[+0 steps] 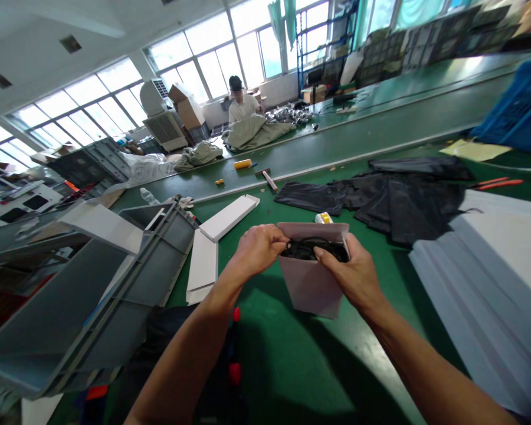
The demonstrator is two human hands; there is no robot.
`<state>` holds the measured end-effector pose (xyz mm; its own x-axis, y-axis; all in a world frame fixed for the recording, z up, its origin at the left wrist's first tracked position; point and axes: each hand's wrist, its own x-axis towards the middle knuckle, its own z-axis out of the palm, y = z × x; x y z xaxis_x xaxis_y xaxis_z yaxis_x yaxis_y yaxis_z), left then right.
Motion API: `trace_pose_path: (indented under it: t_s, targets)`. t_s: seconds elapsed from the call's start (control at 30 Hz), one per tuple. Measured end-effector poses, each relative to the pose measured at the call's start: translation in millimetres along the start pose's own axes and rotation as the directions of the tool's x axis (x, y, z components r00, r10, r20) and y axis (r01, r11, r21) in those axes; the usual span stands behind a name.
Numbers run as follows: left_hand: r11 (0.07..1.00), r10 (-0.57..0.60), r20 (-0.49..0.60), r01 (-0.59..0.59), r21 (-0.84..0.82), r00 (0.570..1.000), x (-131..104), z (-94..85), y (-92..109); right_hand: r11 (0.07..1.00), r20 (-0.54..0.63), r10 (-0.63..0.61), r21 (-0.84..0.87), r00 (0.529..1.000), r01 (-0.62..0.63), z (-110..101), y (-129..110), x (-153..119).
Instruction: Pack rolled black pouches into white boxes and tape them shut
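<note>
An open white carton box (pixel 314 289) stands upright on the green table in front of me, its top lid raised at the back. Inside it lies a coiled black cable (pixel 310 247), showing just under the rim. My left hand (pixel 262 247) is closed in a pinch at the box's upper left corner; whether the fingertips also catch the cable cannot be made out. My right hand (pixel 356 271) grips the box's right side, with its thumb bent over the front rim onto the cable and the other fingers hidden behind the wall.
Two flat white cartons (pixel 203 260) lie left, beside a large grey crate (pixel 115 307). Black bags (pixel 393 200) and stacked white cardboard sheets (pixel 491 265) lie right. A yellow-white tape roll (pixel 323 218) sits behind the box. A co-worker (pixel 243 109) is across the conveyor (pixel 301 144).
</note>
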<state>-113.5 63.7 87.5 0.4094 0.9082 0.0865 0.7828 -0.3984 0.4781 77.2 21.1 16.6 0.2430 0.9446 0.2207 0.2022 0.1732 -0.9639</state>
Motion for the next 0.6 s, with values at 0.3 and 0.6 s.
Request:
trace_pose_path:
  t_s: [0.3,0.6]
  targets:
    - [0.989,-0.066,0.11,0.08,-0.129,0.992,1,-6.2,-8,1.0,0.011,-0.023,-0.004,1.0,0.023,-1,-1,-1]
    - [0.929,0.192,-0.087,-0.21,-0.304,0.978,-5,14.1,-15,0.99,0.021,-0.112,0.082,0.993,0.11,-9,18,-1]
